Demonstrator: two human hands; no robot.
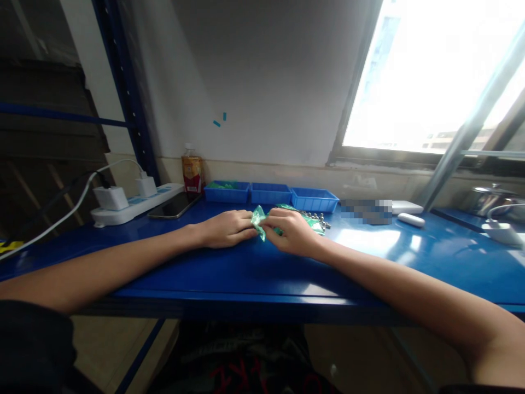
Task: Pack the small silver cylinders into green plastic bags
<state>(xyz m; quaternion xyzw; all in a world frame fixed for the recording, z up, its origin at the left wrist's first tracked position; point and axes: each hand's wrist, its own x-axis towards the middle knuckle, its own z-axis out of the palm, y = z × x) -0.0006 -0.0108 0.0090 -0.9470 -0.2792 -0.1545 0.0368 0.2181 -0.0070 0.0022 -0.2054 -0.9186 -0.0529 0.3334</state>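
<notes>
Between my two hands is a small crinkled green plastic bag [258, 221], just above the blue tabletop. My left hand [228, 229] pinches its left side with the fingers pressed together. From the right, my right hand [290, 231] grips the bag with bent fingers, partly covering it. Behind and beside my right hand lie more green plastic bags [315, 224] and a cluster of small metal parts [322, 219], too small to name exactly. Whatever is inside the held bag cannot be made out.
Three blue bins [270, 194] line the wall; the left one holds green bags. A bottle [192, 171], a phone [174, 206] and a power strip [135, 205] stand at left. At right are a white case [410, 220] and a metal pot [492, 198]. The table's front edge [262, 300] is near me.
</notes>
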